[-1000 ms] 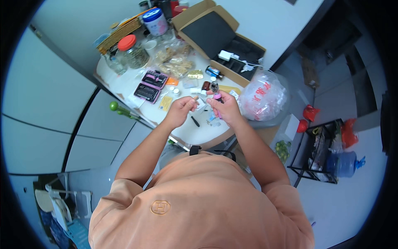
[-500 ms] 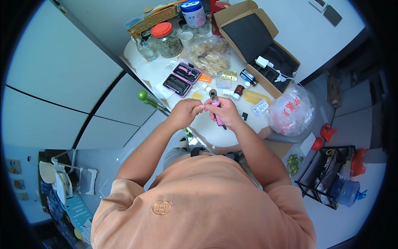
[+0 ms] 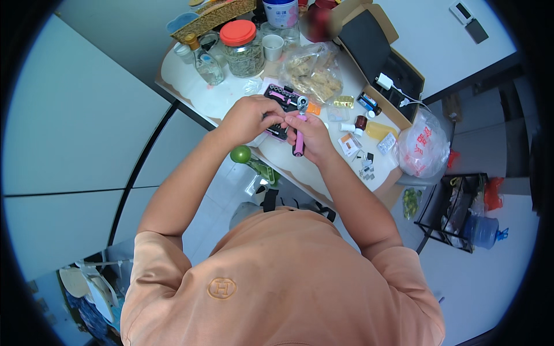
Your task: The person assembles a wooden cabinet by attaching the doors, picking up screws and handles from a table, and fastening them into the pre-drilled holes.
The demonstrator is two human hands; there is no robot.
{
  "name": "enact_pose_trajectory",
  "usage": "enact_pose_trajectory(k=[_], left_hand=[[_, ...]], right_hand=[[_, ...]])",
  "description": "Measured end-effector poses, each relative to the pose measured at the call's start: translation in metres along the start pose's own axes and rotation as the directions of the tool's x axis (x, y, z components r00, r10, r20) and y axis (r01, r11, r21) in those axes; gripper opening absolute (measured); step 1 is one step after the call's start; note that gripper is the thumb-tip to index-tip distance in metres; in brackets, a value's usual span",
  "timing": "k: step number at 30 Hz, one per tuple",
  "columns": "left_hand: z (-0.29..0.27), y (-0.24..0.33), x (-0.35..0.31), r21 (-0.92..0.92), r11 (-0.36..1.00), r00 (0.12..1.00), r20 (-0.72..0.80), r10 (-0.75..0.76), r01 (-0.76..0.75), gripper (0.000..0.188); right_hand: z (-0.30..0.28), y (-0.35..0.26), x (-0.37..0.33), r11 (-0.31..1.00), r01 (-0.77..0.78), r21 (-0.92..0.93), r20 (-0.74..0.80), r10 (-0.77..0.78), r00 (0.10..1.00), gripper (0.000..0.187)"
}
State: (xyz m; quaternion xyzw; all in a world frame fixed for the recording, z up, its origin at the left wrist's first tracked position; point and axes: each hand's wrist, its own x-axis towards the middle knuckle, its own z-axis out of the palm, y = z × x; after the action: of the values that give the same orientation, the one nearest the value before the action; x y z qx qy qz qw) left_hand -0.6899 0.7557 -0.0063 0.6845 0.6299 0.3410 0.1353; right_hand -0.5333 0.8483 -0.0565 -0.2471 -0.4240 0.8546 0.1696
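Observation:
A pink-handled ratchet wrench (image 3: 299, 141) is in my right hand (image 3: 316, 137), its round metal head pointing away from me. My left hand (image 3: 248, 120) is closed in a pinch, its fingertips meeting those of my right hand. Whatever is between these fingertips is too small to make out. Both hands are over the near part of an open pink and black tool case (image 3: 279, 95), which they partly hide. Sockets and a pink tool show in its far half. Beside my right hand, a small printed card (image 3: 349, 144) and several small metal pieces (image 3: 367, 167) lie on the table.
A red-lidded jar (image 3: 242, 56), a glass bottle (image 3: 208, 68), a white cup (image 3: 272, 47) and a bag of dried food (image 3: 311, 72) stand farther back. An open cardboard box (image 3: 407, 106) holds a white charger. A stuffed plastic bag (image 3: 424, 144) bulges at the right.
Both hands have moved left across the table and now cover part of the tool case. The card and metal pieces are uncovered. The whole view has turned somewhat. The ratchet wrench stays in my right hand.

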Motion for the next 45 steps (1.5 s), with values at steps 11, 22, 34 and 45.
enact_pose_trajectory(k=[11, 22, 34, 45], left_hand=[[0.009, -0.048, -0.003, -0.133, 0.990, 0.997, -0.049, -0.055, 0.048, 0.013], [0.052, -0.123, -0.021, 0.048, 0.921, 0.922, -0.007, -0.386, 0.386, 0.009], [0.103, -0.169, -0.012, 0.451, 0.889, 0.985, 0.104, -0.141, 0.080, 0.012], [0.114, -0.182, -0.007, 0.433, 0.900, 0.988, 0.115, -0.102, 0.043, 0.013]], right_hand=[[0.006, 0.015, 0.030, 0.998, -0.036, 0.050, -0.115, 0.042, 0.992, 0.015], [-0.053, 0.057, 0.066, 0.983, -0.175, -0.056, -0.323, 0.148, 0.935, 0.015], [-0.096, 0.072, 0.059, 0.926, -0.351, -0.136, -0.401, 0.273, 0.875, 0.017], [-0.102, 0.072, 0.067, 0.925, -0.364, -0.114, -0.416, 0.288, 0.863, 0.017]])
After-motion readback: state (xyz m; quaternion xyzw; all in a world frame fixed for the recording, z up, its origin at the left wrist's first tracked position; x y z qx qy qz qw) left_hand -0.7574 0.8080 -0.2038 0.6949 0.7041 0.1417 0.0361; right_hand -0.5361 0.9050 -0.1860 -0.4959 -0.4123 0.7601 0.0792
